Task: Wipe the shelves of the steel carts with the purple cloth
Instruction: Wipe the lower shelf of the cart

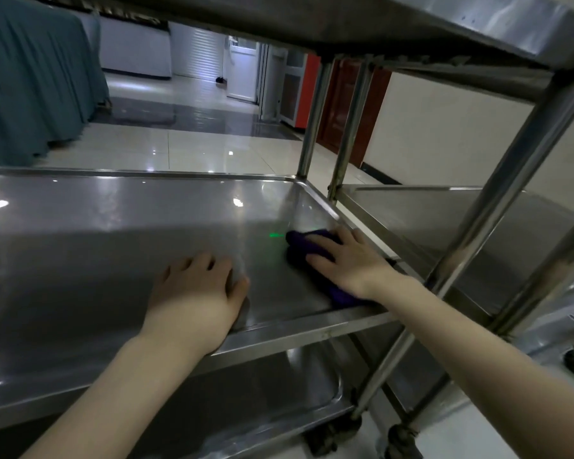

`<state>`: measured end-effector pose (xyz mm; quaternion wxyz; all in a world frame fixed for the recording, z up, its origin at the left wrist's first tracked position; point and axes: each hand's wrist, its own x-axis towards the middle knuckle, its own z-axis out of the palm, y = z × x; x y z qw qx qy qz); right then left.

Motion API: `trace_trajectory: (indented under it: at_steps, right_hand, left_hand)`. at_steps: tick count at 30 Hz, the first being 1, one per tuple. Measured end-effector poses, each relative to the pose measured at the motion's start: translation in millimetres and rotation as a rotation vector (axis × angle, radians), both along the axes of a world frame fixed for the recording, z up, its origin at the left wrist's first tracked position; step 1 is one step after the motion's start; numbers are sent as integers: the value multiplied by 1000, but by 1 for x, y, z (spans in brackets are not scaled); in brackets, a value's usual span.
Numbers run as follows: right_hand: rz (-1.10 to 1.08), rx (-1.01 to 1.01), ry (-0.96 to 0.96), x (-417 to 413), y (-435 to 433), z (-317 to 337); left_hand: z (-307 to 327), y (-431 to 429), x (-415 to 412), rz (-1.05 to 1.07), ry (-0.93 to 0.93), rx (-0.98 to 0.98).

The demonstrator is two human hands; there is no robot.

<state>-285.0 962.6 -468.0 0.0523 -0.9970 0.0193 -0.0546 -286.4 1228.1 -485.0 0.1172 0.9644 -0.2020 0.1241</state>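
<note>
The middle shelf [96, 246] of a steel cart fills the view, seen from under the top shelf [345, 21]. My right hand [348, 260] lies flat on the bunched purple cloth [300, 248], pressing it onto the shelf near the right-hand rim. My left hand [193, 293] rests palm down on the bare shelf close to the front rim, fingers spread, holding nothing. Part of the cloth sticks out under my right wrist at the front edge. A small green light spot shows on the steel just left of the cloth.
A second steel cart [444, 220] stands close on the right, its posts [497, 193] next to my right forearm. A lower shelf [262, 392] and castor wheels [401, 438] sit below. A teal draped table [30, 77] stands at the far left on the glossy tiled floor.
</note>
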Motion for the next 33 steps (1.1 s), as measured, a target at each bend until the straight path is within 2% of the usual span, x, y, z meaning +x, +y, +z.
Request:
trace_trajectory:
  at_steps: [3,7,17,21,24,27,29,31,33]
  right_hand:
    - [-116,-51,10,64,-18,5]
    - [-258,7,-53,114,-15,8]
    - [-130,-72,-24,-34,-10,-13]
    - [-238,-18,41,10,-9,5]
    - [-306,-46,10,65,22,12]
    - [-149,-51,18,113,110,12]
    - [42,-23,-15,126,191,8]
    - [301,-33,0,121,265,3]
    - [485,-20,62,111,297,2]
  left_hand:
    - [2,1,-1,23,-1,-13]
    - [5,0,-1,21,-1,11]
    - [8,2,-5,16,39,15]
    - [18,29,-5,-147,109,45]
    - [21,85,-9,-203,-2,68]
    - [18,144,-15,-13,-73,-108]
    - [16,162,-13,123,-95,-207]
    - [14,163,-7,199,-135,-168]
    - [12,162,-3,198,-102,-98]
